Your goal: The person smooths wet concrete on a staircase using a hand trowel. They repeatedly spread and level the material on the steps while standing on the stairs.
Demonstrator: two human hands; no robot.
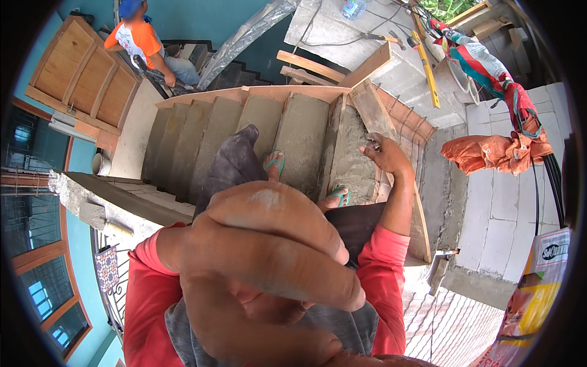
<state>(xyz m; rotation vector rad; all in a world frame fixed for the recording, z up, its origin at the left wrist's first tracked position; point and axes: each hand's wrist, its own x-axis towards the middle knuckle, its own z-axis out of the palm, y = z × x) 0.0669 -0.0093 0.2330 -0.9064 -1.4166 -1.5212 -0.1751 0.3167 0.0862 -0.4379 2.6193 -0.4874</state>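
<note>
My left hand (pixel 269 244) looms large in front of my chest, close to the camera. Its fingers bend loosely, the thumb stands apart below them, and I see nothing held. Farther off, my right hand (pixel 391 156) is beside a wooden board (pixel 374 107) at the right end of a step. Its fingers are curled and grey with cement; whether anything small is in them I cannot make out. Under it lies a step with rough wet mortar (pixel 354 153). My feet, in teal flip-flops (pixel 276 160), stand on the concrete stairs (pixel 304 137).
A person (pixel 143 43) in an orange-and-white shirt sits at the upper left near a wooden panel (pixel 82 73). A yellow spirit level (pixel 425 70) and a hammer (pixel 394 40) lie on the concrete ledge. A metal tool (pixel 439 269) rests at the right wall. Orange cloth (pixel 495 153) hangs there.
</note>
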